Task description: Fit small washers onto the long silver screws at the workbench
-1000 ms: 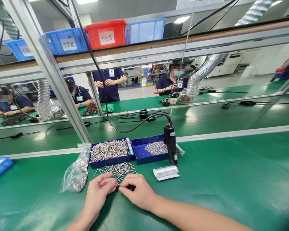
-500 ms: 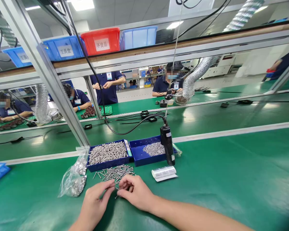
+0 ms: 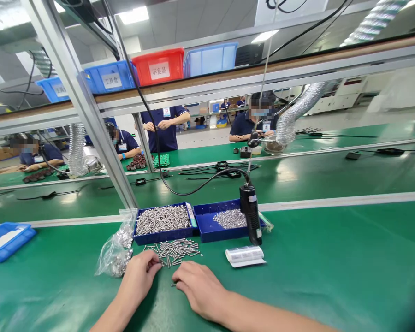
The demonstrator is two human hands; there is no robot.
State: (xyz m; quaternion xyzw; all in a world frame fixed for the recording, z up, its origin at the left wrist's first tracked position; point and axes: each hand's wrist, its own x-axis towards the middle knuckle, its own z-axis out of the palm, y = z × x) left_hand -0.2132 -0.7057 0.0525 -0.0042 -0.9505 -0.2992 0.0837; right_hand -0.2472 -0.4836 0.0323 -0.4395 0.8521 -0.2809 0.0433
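Now left hand [image 3: 138, 279] touches loose screws [image 3: 173, 251]

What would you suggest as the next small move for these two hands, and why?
Probably pinch one screw from the loose pile: the left hand already touches its near edge, while the right hand rests beside a single screw on the mat.

You face long green benches [image 3: 332, 258] running across a factory hall, framed by grey aluminium posts [image 3: 86, 115]. Above you a shelf [image 3: 263, 69] carries blue bins [image 3: 110, 77] and one red bin [image 3: 159, 65]. Ceiling panels [image 3: 134, 14] give bright white light.
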